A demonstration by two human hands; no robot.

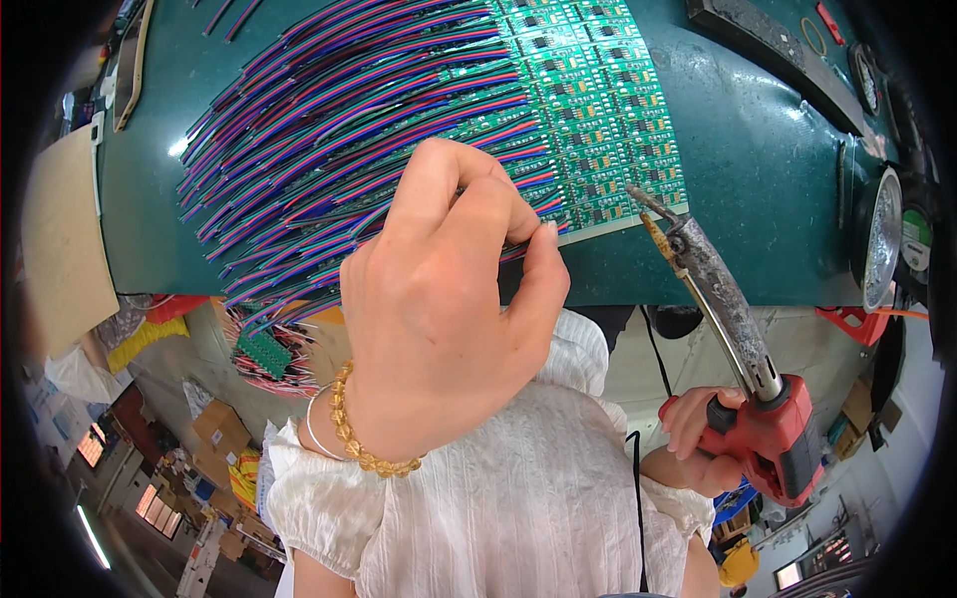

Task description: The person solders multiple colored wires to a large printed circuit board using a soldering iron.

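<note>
A green circuit board panel (603,110) lies on the table, covered with small black and tan parts. Many thin wires (339,110) in red, blue, green and black run leftward from its left side in rows. My left hand (439,289) is over the panel's near left corner, thumb and fingertips pinched together on wire ends there; the fingers partly hide those wires. In my right hand (698,439) is a red soldering gun (778,439), gripped by its handle. Its metal barrel points up and left, and the tip and thin feed tube (663,239) are close to the panel's near right corner.
The dark green table (758,219) carries a long black bar (783,60) at the far right. A round metal dish (882,239) stands at the right edge. Below the near edge at left, a bundle of wires with a green board (264,351) is visible. A black cord (638,498) hangs down.
</note>
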